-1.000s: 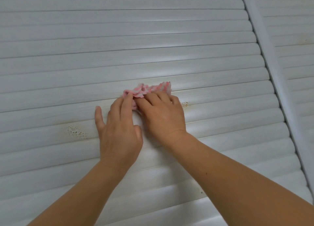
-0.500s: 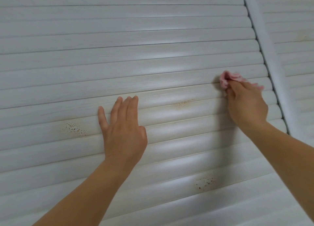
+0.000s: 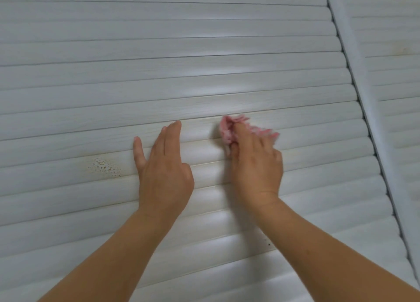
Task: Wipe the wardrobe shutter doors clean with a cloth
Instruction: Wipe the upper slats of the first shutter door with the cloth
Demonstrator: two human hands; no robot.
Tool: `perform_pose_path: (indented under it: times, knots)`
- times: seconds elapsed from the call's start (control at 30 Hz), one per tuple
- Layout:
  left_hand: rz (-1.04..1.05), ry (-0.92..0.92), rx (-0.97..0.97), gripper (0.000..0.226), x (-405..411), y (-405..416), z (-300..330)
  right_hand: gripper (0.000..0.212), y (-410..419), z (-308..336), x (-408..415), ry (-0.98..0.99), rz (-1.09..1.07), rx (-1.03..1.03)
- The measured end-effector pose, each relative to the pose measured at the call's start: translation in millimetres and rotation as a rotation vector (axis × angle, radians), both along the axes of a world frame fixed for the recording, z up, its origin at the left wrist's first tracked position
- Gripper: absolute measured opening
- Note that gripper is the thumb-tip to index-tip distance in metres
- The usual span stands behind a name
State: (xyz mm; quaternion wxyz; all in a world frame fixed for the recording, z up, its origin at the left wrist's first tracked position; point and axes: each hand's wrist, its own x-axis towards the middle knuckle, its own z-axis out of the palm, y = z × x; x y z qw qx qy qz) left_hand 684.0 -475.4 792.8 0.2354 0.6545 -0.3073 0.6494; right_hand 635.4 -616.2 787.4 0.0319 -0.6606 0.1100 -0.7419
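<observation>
A white slatted shutter door fills the view. My right hand grips a bunched pink and white cloth and presses it against a slat near the middle; most of the cloth is hidden under the fingers. My left hand rests flat on the slats just left of it, fingers straight and together, thumb spread out. A brownish speckled stain marks a slat to the left of my left thumb.
A white vertical frame strip runs diagonally down the right side, with a second slatted door beyond it. A few small dark specks sit on a lower slat beside my right forearm.
My right hand has swept the cloth along the slat from the right side near the frame back toward the middle, close to my left hand. The left hand has stayed flat in place.
</observation>
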Motion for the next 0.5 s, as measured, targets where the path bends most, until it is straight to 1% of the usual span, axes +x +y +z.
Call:
perform_pose_path:
  times: [0.13, 0.3, 0.4, 0.5]
  knots:
    - [-0.062, -0.021, -0.021, 0.072, 2, 5, -5, 0.042, 27, -3, 9, 0.055, -0.057, -0.174]
    - [0.019, -0.031, 0.021, 0.073, 4, 10, -11, 0.036, 0, 0, 5, 0.067, -0.132, -0.311]
    - [0.048, -0.025, 0.030, 0.070, 3, 9, -12, 0.038, -31, 3, -9, 0.117, -0.174, -0.241]
    - [0.067, -0.019, 0.029, 0.069, 1, 8, -13, 0.037, -70, 6, -25, 0.135, -0.217, -0.080]
